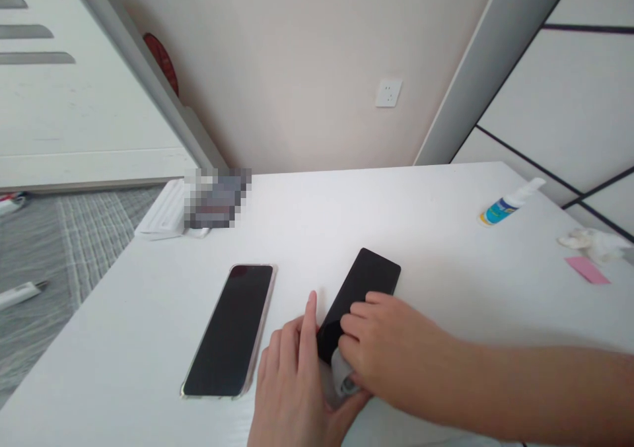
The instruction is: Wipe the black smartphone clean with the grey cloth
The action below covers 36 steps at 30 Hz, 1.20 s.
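Two dark-screened phones lie on the white table (pixel 436 209). The left phone (pixel 230 328), in a clear pinkish case, lies untouched. My right hand (pixel 384 341) rests on the near end of the right black phone (pixel 359 295), fingers curled and pressing a small grey-white cloth or wipe (pixel 341 371) against it. My left hand (pixel 292 381) steadies that phone's near left edge, its index finger stretched up along the side and the other fingers bent.
A small spray bottle (pixel 508 204) lies on its side at the far right. Beside it are crumpled white tissue (pixel 589 242) and a pink slip (pixel 587 270). A white box (pixel 166 212) sits at the table's far left corner. A wall socket (pixel 388 93) is behind.
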Tool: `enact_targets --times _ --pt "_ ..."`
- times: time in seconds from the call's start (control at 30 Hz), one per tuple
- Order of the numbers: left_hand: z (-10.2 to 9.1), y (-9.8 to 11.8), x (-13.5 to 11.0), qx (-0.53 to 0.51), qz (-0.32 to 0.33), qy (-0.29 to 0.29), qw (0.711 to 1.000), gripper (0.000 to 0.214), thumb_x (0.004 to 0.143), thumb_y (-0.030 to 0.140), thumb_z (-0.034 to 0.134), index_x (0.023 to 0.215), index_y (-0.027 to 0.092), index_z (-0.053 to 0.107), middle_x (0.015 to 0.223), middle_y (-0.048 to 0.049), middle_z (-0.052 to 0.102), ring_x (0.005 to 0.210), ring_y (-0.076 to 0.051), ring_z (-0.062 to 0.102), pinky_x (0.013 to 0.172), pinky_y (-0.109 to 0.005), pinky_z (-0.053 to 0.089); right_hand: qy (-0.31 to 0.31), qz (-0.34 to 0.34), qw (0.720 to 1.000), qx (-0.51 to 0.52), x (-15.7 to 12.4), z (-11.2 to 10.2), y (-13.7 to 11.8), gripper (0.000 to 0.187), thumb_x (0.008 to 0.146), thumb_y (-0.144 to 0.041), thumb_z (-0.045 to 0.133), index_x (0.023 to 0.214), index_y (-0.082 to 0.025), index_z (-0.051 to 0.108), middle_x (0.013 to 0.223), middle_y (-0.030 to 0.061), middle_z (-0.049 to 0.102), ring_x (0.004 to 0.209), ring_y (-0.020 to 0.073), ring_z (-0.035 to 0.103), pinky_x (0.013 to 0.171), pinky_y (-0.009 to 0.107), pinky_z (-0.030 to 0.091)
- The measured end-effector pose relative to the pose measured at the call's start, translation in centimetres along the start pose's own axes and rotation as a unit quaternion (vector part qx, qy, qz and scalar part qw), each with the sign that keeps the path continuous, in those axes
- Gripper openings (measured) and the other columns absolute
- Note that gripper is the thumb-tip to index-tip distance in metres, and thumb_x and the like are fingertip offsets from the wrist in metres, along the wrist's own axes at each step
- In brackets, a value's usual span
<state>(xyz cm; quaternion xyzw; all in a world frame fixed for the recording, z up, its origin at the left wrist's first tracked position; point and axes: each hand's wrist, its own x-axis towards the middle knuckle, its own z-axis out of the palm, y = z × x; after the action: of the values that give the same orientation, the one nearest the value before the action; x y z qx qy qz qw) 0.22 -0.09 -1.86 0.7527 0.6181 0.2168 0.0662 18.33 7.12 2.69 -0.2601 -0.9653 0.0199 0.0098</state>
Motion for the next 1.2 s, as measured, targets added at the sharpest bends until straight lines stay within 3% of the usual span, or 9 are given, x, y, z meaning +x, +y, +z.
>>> enact_targets --times 0.13,0.23,0.33,0.43,0.57,0.73,0.83,1.07,1.2 --pt "0.2 0.2 0.1 0.026 0.009 0.015 1.0 0.114 0.072 0.056 0.082 0.159 0.015 0.022 0.114 -0.0134 0.064 0.099 -0.032 0.065 0.082 -0.049 0.06 0.024 0.121 0.991 -0.045 0.6 -1.1 5.2 0.021 0.09 -0.019 0.071 0.069 -0.018 0.067 0.069 0.0057 0.069 0.063 0.0193 0.06 0.06 0.033 0.032" --pt "0.2 0.1 0.2 0.044 0.042 0.053 0.997 0.098 0.076 0.055 0.078 0.152 0.011 0.037 0.113 -0.0141 0.066 0.098 -0.03 0.067 0.08 -0.044 0.061 0.064 0.141 0.985 -0.073 0.8 -2.2 7.6 0.026 0.091 -0.018 0.069 0.065 -0.018 0.064 0.065 0.0057 0.067 0.061 0.0192 0.057 0.06 0.033 0.029" --pt "-0.3 -0.1 0.1 0.027 0.09 0.104 0.99 0.064 0.084 0.049 0.07 0.135 0.012 0.056 0.112 -0.0115 0.071 0.099 -0.025 0.069 0.083 -0.034 0.059 0.133 0.119 0.981 -0.077 0.6 -3.0 7.0 0.025 0.096 -0.027 0.062 0.072 -0.02 0.063 0.072 0.0035 0.066 0.066 0.0184 0.055 0.061 0.033 0.029" --pt "-0.9 -0.5 -0.1 -0.012 0.123 0.107 0.986 0.035 0.092 0.033 0.063 0.123 0.016 0.062 0.107 -0.0054 0.075 0.097 -0.018 0.07 0.088 -0.026 0.055 0.236 0.106 0.963 -0.081 0.2 -3.4 5.8 0.038 0.104 -0.033 0.042 0.073 -0.021 0.061 0.072 0.0044 0.061 0.065 0.0181 0.049 0.06 0.034 0.029" --pt "-0.9 -0.7 -0.4 -0.033 0.122 0.063 0.99 0.032 0.094 0.016 0.055 0.126 0.018 0.06 0.109 -0.0049 0.073 0.099 -0.018 0.068 0.091 -0.026 0.054 0.348 0.036 0.935 -0.063 0.0 -3.5 5.4 0.04 0.103 -0.028 0.041 0.065 -0.022 0.052 0.066 0.0017 0.054 0.059 0.0162 0.041 0.056 0.034 0.028" --pt "-0.3 -0.6 -0.6 -0.027 0.103 0.027 0.994 0.046 0.092 0.004 0.047 0.135 0.019 0.057 0.094 -0.0042 0.065 0.086 -0.018 0.065 0.081 -0.029 0.056 0.368 -0.024 0.929 -0.029 -0.4 -4.2 5.2 0.042 0.104 -0.028 0.043 0.063 -0.023 0.049 0.064 0.0008 0.051 0.058 0.0156 0.041 0.054 0.034 0.03" --pt "-0.2 -0.4 -0.8 -0.05 0.101 0.035 0.993 0.035 0.095 0.009 0.052 0.128 0.018 0.06 0.089 -0.0039 0.062 0.081 -0.018 0.064 0.075 -0.028 0.056 0.395 -0.072 0.916 -0.007 -0.6 -5.0 4.6 0.049 0.107 -0.033 0.041 0.059 -0.022 0.048 0.059 0.0001 0.048 0.056 0.0155 0.036 0.052 0.034 0.03" --pt "-0.3 -0.3 -0.9 -0.083 0.127 0.043 0.987 0.024 0.096 0.011 0.047 0.112 0.019 0.062 0.084 -0.0038 0.064 0.077 -0.019 0.064 0.063 -0.027 0.052 0.277 -0.107 0.952 0.072 0.3 -3.1 0.5 0.053 0.109 -0.029 0.03 0.062 -0.02 0.054 0.063 -0.0005 0.049 0.058 0.0156 0.039 0.052 0.034 0.027" --pt "0.0 -0.1 -0.4 -0.075 0.127 0.057 0.988 0.013 0.098 0.014 0.05 0.097 0.019 0.062 0.076 -0.0018 0.062 0.069 -0.018 0.064 0.063 -0.028 0.053 0.283 -0.074 0.955 0.046 1.2 -1.8 3.2 0.045 0.106 -0.029 0.037 0.065 -0.02 0.054 0.067 -0.0002 0.053 0.062 0.0158 0.04 0.055 0.033 0.028"
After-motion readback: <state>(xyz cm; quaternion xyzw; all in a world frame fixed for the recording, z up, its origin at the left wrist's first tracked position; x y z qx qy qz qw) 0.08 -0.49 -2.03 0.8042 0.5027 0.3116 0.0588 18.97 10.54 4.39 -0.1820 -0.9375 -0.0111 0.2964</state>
